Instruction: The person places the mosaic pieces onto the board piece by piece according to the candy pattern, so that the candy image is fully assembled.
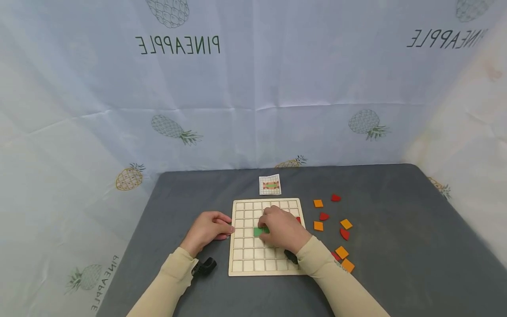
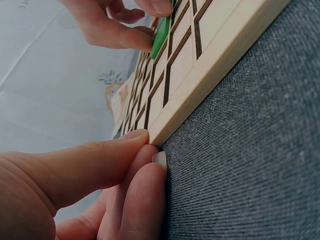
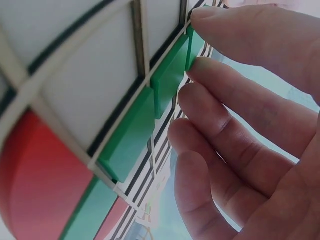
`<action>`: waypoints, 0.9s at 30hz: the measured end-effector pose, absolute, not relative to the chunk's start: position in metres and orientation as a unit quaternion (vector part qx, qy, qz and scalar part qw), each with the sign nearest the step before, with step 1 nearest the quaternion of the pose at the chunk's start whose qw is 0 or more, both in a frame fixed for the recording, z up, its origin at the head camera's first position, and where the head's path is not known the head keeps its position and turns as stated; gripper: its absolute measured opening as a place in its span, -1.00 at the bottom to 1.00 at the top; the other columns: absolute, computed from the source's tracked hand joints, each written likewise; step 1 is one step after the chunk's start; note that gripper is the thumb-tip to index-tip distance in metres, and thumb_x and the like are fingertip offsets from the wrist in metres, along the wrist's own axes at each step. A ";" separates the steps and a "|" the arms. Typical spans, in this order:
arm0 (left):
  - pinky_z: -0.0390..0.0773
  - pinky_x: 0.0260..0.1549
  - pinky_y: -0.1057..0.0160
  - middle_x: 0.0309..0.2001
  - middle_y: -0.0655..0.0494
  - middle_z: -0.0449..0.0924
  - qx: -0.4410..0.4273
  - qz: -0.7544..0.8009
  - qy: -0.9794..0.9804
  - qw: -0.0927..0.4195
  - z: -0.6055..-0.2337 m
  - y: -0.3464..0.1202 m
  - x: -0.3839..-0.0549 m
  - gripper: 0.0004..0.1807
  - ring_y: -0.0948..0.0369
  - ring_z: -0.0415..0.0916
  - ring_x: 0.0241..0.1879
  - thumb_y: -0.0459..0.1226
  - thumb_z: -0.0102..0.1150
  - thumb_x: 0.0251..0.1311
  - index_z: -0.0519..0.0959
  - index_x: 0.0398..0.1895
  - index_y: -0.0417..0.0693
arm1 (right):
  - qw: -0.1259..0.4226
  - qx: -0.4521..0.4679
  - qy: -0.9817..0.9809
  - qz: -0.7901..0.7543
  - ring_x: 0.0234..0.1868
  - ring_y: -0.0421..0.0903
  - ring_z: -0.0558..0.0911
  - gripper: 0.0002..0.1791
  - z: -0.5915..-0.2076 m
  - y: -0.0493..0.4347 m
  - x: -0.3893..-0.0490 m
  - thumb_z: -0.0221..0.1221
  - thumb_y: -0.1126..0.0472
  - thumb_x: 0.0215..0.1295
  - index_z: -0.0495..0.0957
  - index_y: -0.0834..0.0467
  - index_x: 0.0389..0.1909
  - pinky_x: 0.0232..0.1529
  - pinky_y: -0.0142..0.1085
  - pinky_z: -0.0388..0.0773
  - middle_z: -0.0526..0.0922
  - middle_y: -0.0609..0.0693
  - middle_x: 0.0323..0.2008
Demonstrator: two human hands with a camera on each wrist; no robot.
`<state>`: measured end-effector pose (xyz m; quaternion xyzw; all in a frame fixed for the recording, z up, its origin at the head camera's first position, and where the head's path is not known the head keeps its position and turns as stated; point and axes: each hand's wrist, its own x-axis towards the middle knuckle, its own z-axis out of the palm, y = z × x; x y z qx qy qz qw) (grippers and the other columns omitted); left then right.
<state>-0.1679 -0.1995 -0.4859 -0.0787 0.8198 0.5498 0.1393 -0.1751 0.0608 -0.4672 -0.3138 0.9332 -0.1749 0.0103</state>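
A wooden grid board (image 1: 266, 272) lies flat on the table, its cells framed by raised strips. My left hand (image 1: 207, 229) holds the board's left edge, thumb on the rim and fingertips against its side in the left wrist view. Over the middle of the board, my right hand (image 1: 283, 229) pinches a green tile (image 3: 196, 44) between thumb and index finger. More green tiles (image 3: 131, 136) sit in a row of cells beside it, and a red rounded piece (image 3: 42, 182) lies at the row's near end in the right wrist view. The hand hides part of this row from above.
A small pattern card (image 1: 270, 185) lies behind the board. To the right are scattered orange squares (image 1: 318, 226) and red rounded pieces (image 1: 345, 234), some partly behind the right sleeve. A dark grey cloth (image 1: 396, 246) covers the table, and a pineapple-print curtain (image 1: 237, 88) hangs behind.
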 end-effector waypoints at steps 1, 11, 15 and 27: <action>0.83 -0.25 0.21 -0.23 -0.04 0.79 -0.077 0.551 0.820 0.138 -0.486 -0.199 -0.168 -0.64 0.18 0.76 -0.32 -0.25 0.62 0.16 0.73 -0.02 -0.19 | 0.007 -0.315 0.933 -0.173 -0.24 -0.18 0.49 -0.91 -0.467 0.061 -0.175 0.52 0.18 0.26 0.85 0.01 -0.22 -0.32 -0.36 0.53 0.64 -0.14 -0.31; 0.83 -0.24 0.21 -0.23 -0.03 0.81 -0.086 0.549 0.821 0.131 -0.485 -0.201 -0.168 -0.68 0.18 0.78 -0.29 -0.28 0.59 0.19 0.73 -0.04 -0.18 | 0.008 -0.324 0.931 -0.168 -0.20 -0.16 0.53 -0.89 -0.462 0.058 -0.177 0.51 0.17 0.27 0.86 0.02 -0.20 -0.32 -0.34 0.54 0.68 -0.09 -0.26; 0.83 -0.25 0.22 -0.24 -0.04 0.80 -0.086 0.548 0.822 0.131 -0.485 -0.200 -0.169 -0.68 0.17 0.77 -0.31 -0.28 0.60 0.18 0.74 -0.04 -0.17 | 0.004 -0.319 0.930 -0.184 -0.21 -0.16 0.53 -0.89 -0.458 0.064 -0.176 0.50 0.17 0.27 0.85 0.03 -0.19 -0.32 -0.34 0.53 0.68 -0.09 -0.27; 0.82 -0.27 0.22 -0.25 -0.05 0.77 -0.083 0.541 0.826 0.135 -0.486 -0.196 -0.168 -0.64 0.17 0.75 -0.33 -0.26 0.63 0.15 0.74 -0.03 -0.18 | -0.018 -0.209 0.954 -0.213 -0.15 -0.09 0.63 -0.84 -0.441 0.150 -0.177 0.50 0.12 0.34 0.83 0.10 -0.16 -0.15 -0.18 0.70 0.73 -0.08 -0.23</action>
